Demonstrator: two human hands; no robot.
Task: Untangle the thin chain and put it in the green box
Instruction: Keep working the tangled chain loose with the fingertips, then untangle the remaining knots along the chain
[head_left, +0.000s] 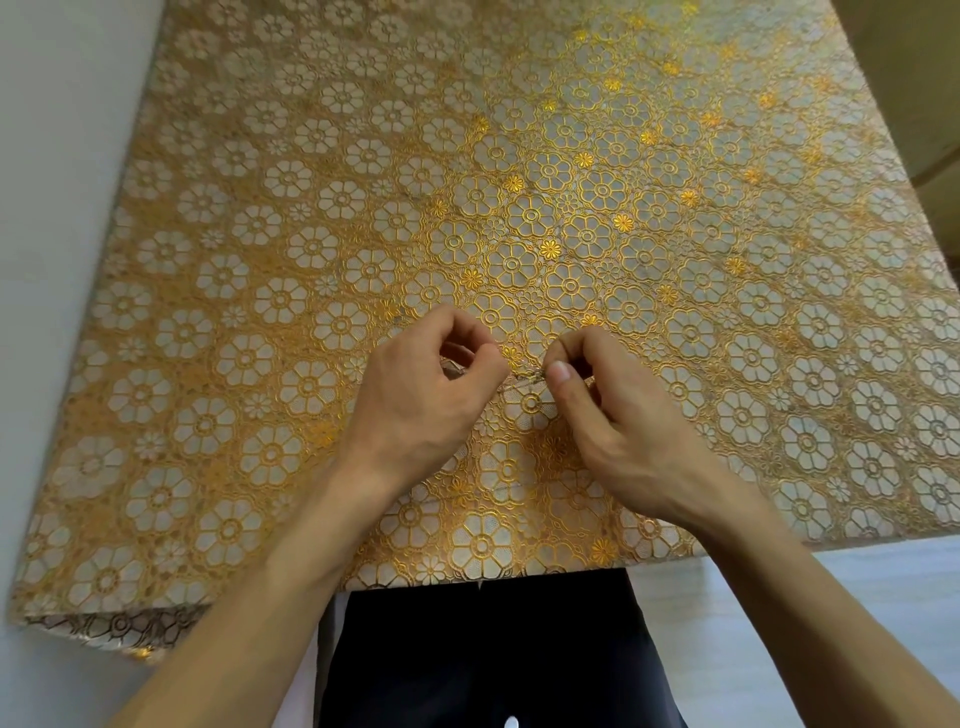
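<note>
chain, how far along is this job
Nothing looks finished yet. In hand: left hand and right hand each pinch the chain, a short stretch showing between them over the tablecloth. Left: finish untangling, then box it; no green box is in view.
</note>
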